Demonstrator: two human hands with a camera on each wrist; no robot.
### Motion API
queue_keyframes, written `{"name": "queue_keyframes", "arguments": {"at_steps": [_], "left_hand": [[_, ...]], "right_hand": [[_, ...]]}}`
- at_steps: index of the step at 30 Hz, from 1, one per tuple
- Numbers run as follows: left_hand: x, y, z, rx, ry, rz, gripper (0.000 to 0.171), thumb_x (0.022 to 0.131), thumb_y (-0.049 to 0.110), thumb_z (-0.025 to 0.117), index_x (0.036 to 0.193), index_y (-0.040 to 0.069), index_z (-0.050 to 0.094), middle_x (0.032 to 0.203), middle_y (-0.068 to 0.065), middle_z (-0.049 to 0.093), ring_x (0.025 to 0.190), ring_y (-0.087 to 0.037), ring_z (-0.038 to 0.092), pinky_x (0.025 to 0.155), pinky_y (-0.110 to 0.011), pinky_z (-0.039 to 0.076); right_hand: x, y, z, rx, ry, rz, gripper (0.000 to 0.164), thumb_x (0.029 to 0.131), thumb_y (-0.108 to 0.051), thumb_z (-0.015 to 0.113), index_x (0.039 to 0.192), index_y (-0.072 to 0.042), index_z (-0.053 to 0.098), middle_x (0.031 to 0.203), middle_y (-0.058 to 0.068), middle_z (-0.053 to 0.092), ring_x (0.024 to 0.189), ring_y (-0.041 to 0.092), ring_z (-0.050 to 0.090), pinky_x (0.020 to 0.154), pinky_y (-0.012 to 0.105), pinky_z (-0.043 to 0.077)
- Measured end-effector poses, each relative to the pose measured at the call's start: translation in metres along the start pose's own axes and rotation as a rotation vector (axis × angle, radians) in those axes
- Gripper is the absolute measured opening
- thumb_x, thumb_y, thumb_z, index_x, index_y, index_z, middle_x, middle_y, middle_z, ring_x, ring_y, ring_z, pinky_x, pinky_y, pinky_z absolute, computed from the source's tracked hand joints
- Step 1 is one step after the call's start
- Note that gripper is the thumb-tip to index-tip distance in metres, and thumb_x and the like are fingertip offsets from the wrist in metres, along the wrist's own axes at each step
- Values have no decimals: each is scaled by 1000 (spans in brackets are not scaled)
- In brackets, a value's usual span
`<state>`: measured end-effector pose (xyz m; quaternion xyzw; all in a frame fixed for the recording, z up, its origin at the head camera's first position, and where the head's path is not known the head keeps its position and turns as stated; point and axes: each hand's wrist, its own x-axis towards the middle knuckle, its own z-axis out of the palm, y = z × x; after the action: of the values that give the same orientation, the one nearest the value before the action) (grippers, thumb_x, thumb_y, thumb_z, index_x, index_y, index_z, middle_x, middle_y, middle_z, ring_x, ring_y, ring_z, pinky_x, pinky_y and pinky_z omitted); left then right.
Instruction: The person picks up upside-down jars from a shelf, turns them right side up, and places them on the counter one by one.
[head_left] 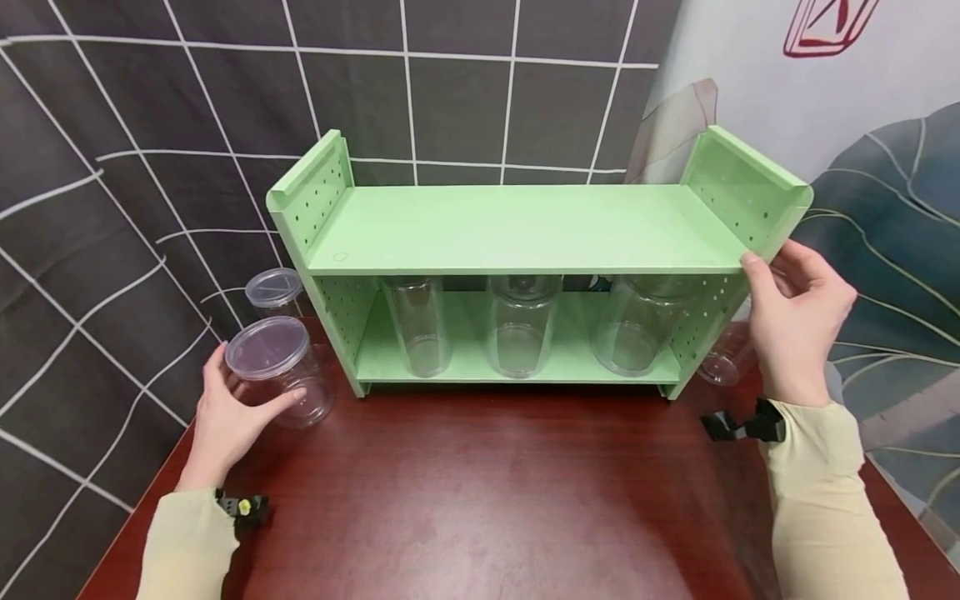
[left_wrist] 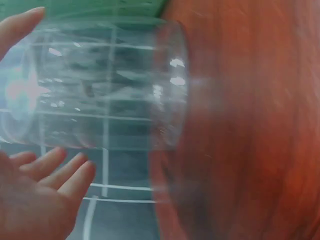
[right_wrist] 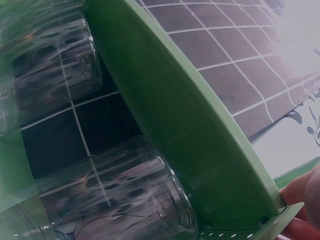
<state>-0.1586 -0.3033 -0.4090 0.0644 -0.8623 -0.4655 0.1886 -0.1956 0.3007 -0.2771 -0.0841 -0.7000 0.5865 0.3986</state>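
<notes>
A clear plastic jar (head_left: 303, 408) with a translucent lid (head_left: 267, 346) stands on the table left of the green two-tier shelf (head_left: 517, 229). My left hand (head_left: 234, 421) is spread around this jar, its thumb extended across the front. In the left wrist view the jar (left_wrist: 100, 95) lies between the thumb and the nearly straight fingers (left_wrist: 70, 177), with a gap showing on the finger side. At the shelf's other end, my right hand (head_left: 802, 321) grips the right side panel (head_left: 750, 187), thumb at the front corner and fingers around the outside.
Three clear jars, among them a wide one (head_left: 633, 337), stand on the shelf's lower tier. Behind the left jar is another lidded jar (head_left: 273, 287). A clear container (head_left: 723, 358) sits right of the shelf. The red-brown table (head_left: 480, 500) meets a dark gridded backdrop (head_left: 457, 100).
</notes>
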Motion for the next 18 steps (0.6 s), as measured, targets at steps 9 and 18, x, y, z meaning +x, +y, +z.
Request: {"name": "queue_keyframes", "arguments": {"at_steps": [9,18], "left_hand": [[-19,59,-2,-83,257,260,111,61,-2,95,155,19,39,153,0,45,138,-14,44,113,-25,34],[-55,131,18,-186,109,507,104,53,-14,92,146,-8,44,144,-23,52,134,-25,50,114,-34,37]], "right_hand": [[1,-3,0,41,12,15,31,88,-6,77,119,-8,76,109,4,74,91,6,72,89,18,53],[1,0,1,18,12,14,30,88,-6,77,118,-8,77,105,2,74,91,6,72,86,17,54]]}}
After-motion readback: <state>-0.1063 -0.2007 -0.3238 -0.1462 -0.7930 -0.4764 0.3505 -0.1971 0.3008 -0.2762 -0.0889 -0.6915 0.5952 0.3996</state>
